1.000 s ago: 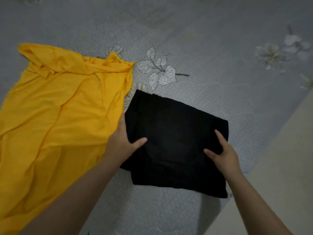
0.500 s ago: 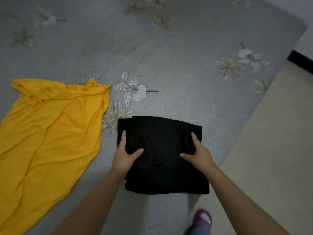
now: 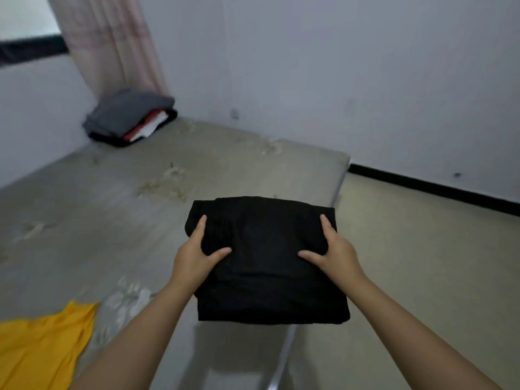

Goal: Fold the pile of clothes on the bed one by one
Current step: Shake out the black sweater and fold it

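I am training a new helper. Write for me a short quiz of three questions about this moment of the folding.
1. True or false: both hands hold the folded black garment lifted off the bed.
2. Where does the stack of folded clothes lie? A) far corner of the bed, B) on the floor, C) on the yellow garment.
3. Fill in: the left hand grips the garment's ____ edge.

Key: 1 true; 2 A; 3 left. The right hand grips the opposite edge.
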Action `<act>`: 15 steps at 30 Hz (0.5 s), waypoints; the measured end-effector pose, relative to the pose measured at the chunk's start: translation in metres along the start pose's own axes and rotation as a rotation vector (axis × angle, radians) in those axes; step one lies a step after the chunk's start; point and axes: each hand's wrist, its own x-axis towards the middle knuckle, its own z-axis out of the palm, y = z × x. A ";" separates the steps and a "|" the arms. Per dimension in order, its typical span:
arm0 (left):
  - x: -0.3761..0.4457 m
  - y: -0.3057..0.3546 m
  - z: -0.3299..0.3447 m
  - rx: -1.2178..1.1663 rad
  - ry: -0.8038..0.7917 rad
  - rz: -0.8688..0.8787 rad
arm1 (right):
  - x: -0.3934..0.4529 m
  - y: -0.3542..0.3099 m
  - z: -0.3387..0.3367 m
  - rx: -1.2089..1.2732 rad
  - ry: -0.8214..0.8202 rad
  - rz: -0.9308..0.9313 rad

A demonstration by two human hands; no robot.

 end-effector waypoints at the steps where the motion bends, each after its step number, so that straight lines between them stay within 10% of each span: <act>1: 0.012 0.034 0.008 -0.003 0.008 0.049 | 0.010 0.005 -0.034 -0.007 0.053 -0.016; 15: 0.163 0.371 0.113 -0.236 0.081 0.550 | 0.120 0.062 -0.364 -0.162 0.639 -0.170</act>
